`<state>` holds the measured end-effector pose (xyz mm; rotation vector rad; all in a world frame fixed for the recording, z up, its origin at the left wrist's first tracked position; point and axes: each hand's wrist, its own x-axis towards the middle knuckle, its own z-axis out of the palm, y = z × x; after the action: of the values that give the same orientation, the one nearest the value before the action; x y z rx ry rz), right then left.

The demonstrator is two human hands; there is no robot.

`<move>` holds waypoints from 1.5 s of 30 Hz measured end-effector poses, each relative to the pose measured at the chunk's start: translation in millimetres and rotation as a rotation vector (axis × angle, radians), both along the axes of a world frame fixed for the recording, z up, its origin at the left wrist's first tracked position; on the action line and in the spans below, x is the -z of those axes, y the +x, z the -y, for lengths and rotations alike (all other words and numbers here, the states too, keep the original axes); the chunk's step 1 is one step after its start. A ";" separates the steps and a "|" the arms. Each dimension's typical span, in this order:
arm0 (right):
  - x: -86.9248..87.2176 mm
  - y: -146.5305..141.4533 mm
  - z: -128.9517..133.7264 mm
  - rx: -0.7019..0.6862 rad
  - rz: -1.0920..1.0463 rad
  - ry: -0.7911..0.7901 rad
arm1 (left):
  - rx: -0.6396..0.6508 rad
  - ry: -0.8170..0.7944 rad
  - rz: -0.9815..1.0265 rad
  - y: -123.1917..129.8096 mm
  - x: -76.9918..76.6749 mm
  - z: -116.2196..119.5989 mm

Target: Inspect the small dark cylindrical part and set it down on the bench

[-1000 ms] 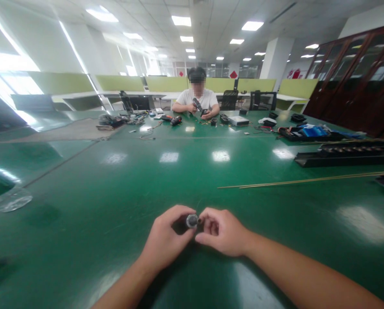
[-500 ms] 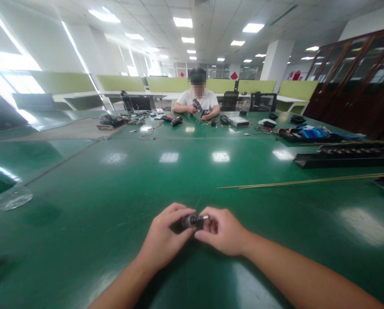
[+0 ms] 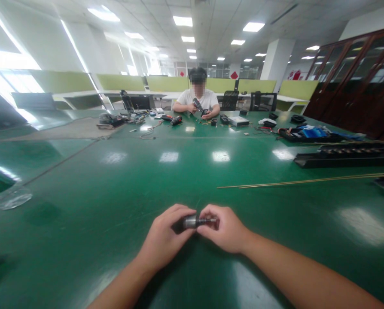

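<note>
Low in the middle of the head view, a dark and silver cylindrical metal part point(image 3: 190, 222) with a thin shaft points to the right. My left hand point(image 3: 168, 231) is closed on its thick end, thumb below and fingers above. My right hand point(image 3: 222, 228) curls around the thin shaft, its fingers and thumb near the shaft's base; the shaft's tip shows against the palm. Both hands are just above the green table point(image 3: 140, 189), close together.
Two thin brass rods point(image 3: 275, 183) lie at right, with black metal rails point(image 3: 346, 158) behind. Across the table a person point(image 3: 197, 96) holds a power tool. Tools and small boxes point(image 3: 239, 121) line the far side. A clear plastic item point(image 3: 16, 200) lies at left.
The metal part has turned slightly, so its shaft now points more directly right. My right hand has shifted a little around the shaft. My left hand has barely moved.
</note>
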<state>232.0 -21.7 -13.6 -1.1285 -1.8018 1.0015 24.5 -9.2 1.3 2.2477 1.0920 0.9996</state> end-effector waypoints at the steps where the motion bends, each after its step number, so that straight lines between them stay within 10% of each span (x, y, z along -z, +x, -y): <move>1: -0.6 -0.2 0.0 0.001 0.001 0.002 | 0.001 0.004 -0.002 -0.2 0.0 0.3; 45: 1.6 2.5 -4.7 0.014 -0.005 0.036 | -0.009 -0.041 -0.022 -1.7 -6.0 2.3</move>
<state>234.6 -17.0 -15.3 -1.1139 -1.7983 0.9587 22.8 -11.5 7.3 2.2276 1.1228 0.9495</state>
